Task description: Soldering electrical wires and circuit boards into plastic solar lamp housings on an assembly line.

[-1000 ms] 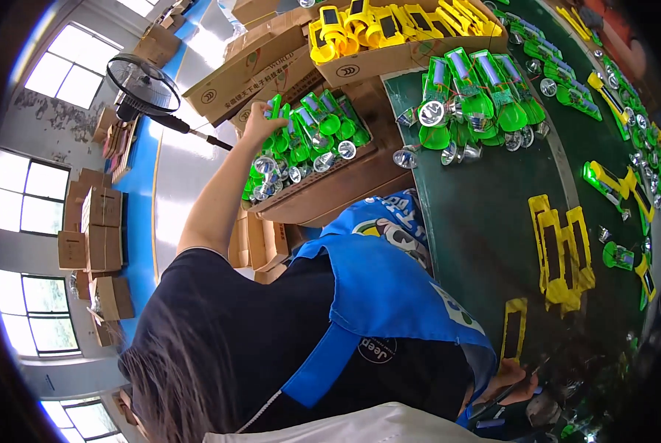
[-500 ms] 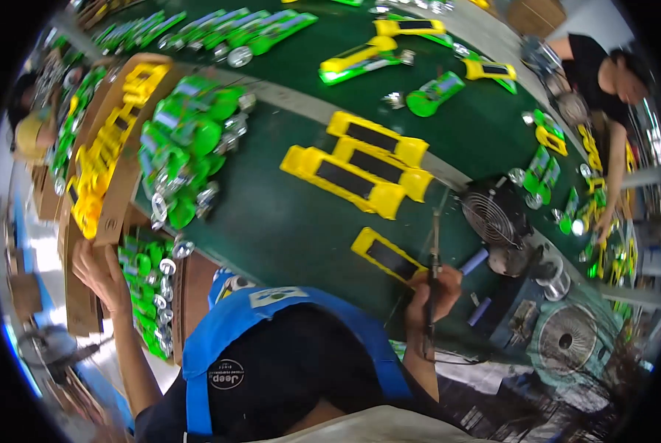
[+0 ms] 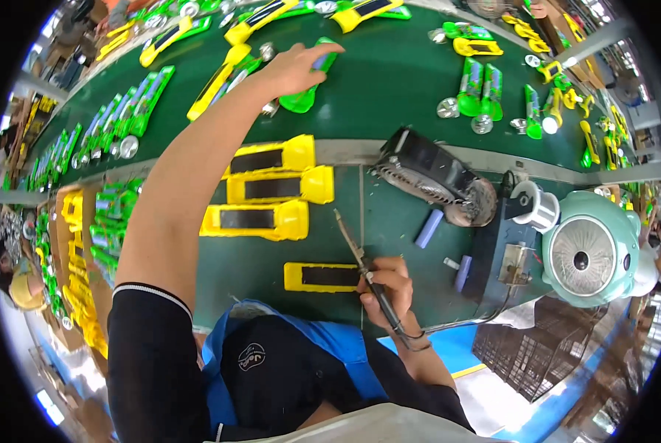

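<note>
Reaching out over the far green surface, my left hand point(image 3: 292, 72) has its thumb and forefinger spread above a green lamp body point(image 3: 301, 100) with a purple cell in it. I cannot tell whether the fingers touch it. A soldering iron point(image 3: 378, 292) is gripped in my right hand point(image 3: 391, 289), its tip pointing away to the upper left. Right beside those fingers lies a yellow frame with a dark panel point(image 3: 293, 277), its right end partly covered by them. Beyond it, several similar yellow frames point(image 3: 297, 220) lie in an overlapping stack.
A black fan point(image 3: 426, 166) stands to the right of the stack. Near it are a purple cylinder point(image 3: 429, 228), a solder spool point(image 3: 541, 210) and a mint-green fan point(image 3: 589, 247). Green lamp bodies point(image 3: 142, 100) line the far surface. Yellow parts fill a cardboard box point(image 3: 90, 244) at left.
My left hand has left the cardboard box edge and stretched out to the green lamp body. My view has turned to the right. The soldering iron stays in my right hand near the yellow frame.
</note>
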A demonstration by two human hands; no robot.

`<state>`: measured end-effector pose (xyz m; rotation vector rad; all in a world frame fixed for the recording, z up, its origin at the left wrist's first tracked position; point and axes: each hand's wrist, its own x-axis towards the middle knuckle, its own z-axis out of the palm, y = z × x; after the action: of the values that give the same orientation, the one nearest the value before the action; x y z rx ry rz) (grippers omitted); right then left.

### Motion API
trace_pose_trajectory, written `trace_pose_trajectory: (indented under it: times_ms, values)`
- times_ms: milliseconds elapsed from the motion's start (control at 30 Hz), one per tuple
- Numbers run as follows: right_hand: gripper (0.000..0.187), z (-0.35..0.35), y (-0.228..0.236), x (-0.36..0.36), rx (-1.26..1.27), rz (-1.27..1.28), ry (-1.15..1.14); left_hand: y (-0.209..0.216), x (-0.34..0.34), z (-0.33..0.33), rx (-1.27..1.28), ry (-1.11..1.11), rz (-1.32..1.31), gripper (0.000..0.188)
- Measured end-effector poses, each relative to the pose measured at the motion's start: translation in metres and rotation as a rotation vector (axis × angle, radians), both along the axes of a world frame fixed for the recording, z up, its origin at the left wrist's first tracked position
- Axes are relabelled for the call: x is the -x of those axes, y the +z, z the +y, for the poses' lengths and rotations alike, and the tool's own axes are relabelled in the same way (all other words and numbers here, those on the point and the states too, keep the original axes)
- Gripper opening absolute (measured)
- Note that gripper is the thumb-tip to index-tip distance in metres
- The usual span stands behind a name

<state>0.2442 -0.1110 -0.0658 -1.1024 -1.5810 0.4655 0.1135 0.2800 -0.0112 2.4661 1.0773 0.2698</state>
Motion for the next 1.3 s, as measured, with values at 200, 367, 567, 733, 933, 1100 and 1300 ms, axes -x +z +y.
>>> trace_pose_trajectory:
  times_ms: [200, 367, 567, 733, 933, 1100, 1300]
  values:
    - [0.039, -0.003, -0.007, 0.015, 0.015, 0.035, -0.026, 0.076, 0.091, -0.108, 0.121, 0.015, -0.275, 0.04]
    - [0.034, 0.026, -0.011, 0.036, -0.05, 0.037, -0.088, 0.071, 0.194, -0.28, 0.532, 0.378, -0.716, 0.066]
    - [0.035, 0.057, 0.016, 0.061, -0.041, 0.287, 0.046, 0.002, 0.187, -0.387, 0.943, 0.463, -0.946, 0.08]
    - [0.038, 0.022, 0.044, 0.018, -0.097, 0.133, -0.127, 0.006, 0.178, -0.375, 0.813, 0.323, -0.696, 0.067]
    - [0.035, -0.06, 0.025, 0.027, 0.32, 0.81, -0.051, 0.01, 0.17, -0.316, -0.145, -0.385, -0.348, 0.036]
    - [0.032, -0.059, 0.023, 0.039, 0.36, 0.871, -0.115, -0.004, 0.143, -0.305, 0.14, -0.333, -0.533, 0.021]
    - [0.031, -0.061, 0.023, 0.041, 0.436, 0.751, -0.195, -0.012, 0.134, -0.313, 0.258, -0.121, -0.573, 0.014]
